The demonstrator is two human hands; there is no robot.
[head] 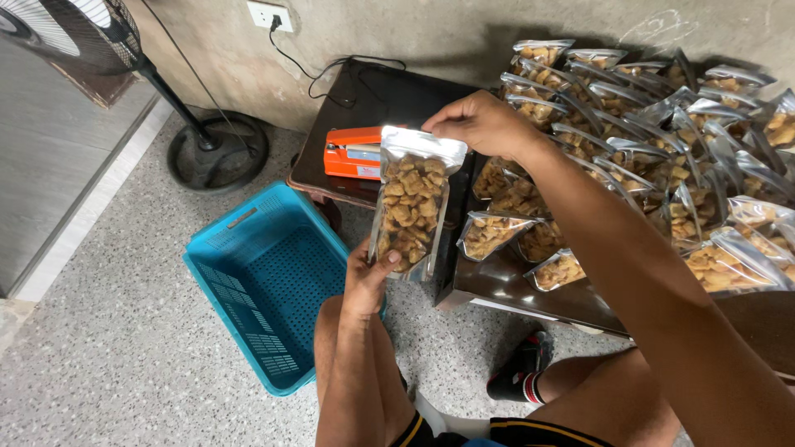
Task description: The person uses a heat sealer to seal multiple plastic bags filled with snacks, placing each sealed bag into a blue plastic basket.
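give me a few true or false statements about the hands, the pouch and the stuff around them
1. The right hand pinches the top edge of the snack pouch. True.
2. The left hand rests in the blue basket. False: it supports the bottom of the pouch, beside the basket.
3. The held pouch has a clear front showing brown snack pieces. True.
4. The orange heat sealer lies on the floor. False: it sits on a low dark table.
5. The blue basket is full of pouches. False: no pouches show in it; the filled pouches are piled on the dark surface to the right.
6. A standing fan stands on the floor at upper left. True.
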